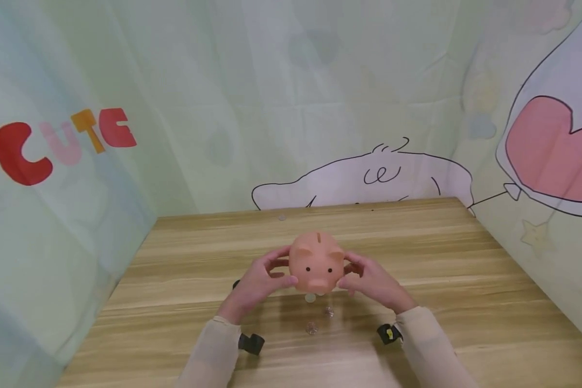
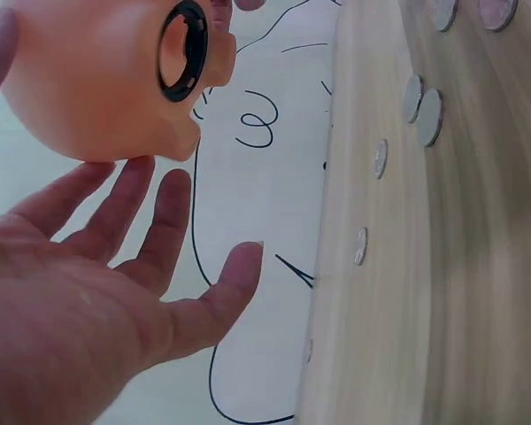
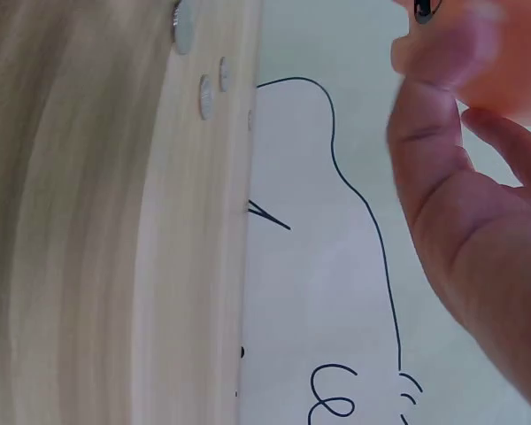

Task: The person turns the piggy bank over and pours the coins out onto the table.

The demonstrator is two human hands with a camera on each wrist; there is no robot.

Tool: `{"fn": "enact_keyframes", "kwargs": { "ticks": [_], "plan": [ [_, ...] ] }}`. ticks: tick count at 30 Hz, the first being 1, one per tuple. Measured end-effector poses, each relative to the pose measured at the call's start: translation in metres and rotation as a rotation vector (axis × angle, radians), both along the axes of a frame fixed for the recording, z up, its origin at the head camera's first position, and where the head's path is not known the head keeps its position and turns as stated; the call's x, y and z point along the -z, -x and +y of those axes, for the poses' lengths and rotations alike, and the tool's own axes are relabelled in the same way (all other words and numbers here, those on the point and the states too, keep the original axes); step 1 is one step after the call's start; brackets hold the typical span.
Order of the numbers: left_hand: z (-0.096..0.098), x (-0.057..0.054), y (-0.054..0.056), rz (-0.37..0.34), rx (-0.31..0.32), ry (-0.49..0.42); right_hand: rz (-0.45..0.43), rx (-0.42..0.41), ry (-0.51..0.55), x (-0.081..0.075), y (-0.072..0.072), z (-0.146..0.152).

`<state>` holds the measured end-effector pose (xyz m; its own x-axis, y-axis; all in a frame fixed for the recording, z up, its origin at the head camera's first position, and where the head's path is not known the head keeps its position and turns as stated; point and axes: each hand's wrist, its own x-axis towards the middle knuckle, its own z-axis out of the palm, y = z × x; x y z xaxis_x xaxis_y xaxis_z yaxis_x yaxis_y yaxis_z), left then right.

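Observation:
A pink piggy bank (image 1: pixel 317 262) is held up above the wooden table, its snout toward me and the coin slot on top. The left hand (image 1: pixel 259 280) grips one side, thumb at the front and fingers farther back. On the other side the right hand (image 1: pixel 375 283) holds it the same way. In the left wrist view, a black-rimmed opening (image 2: pixel 185 50) shows on the underside of the bank. Below lie several coins, among them a silver one (image 1: pixel 310 297) just under the snout and another (image 1: pixel 312 328) nearer me.
One coin (image 1: pixel 282 217) lies by the table's far edge. Small black devices sit at the wrists, one at the left (image 1: pixel 251 344) and one at the right (image 1: pixel 389 333). A printed curtain (image 1: pixel 223 108) hangs behind and beside the wooden table (image 1: pixel 174 302).

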<state>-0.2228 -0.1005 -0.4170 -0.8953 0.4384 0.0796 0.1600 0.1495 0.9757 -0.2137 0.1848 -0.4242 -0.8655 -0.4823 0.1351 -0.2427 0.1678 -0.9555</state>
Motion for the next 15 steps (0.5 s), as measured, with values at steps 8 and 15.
{"fn": "enact_keyframes", "kwargs": {
  "ticks": [8,15],
  "plan": [
    [0.000,-0.008,-0.001,0.113,0.042,0.066,0.032,0.041,0.013,-0.011,-0.003,0.004],
    [0.003,-0.012,-0.006,0.138,0.079,0.025,0.048,-0.018,0.095,-0.012,-0.009,0.000]
  ]
}}
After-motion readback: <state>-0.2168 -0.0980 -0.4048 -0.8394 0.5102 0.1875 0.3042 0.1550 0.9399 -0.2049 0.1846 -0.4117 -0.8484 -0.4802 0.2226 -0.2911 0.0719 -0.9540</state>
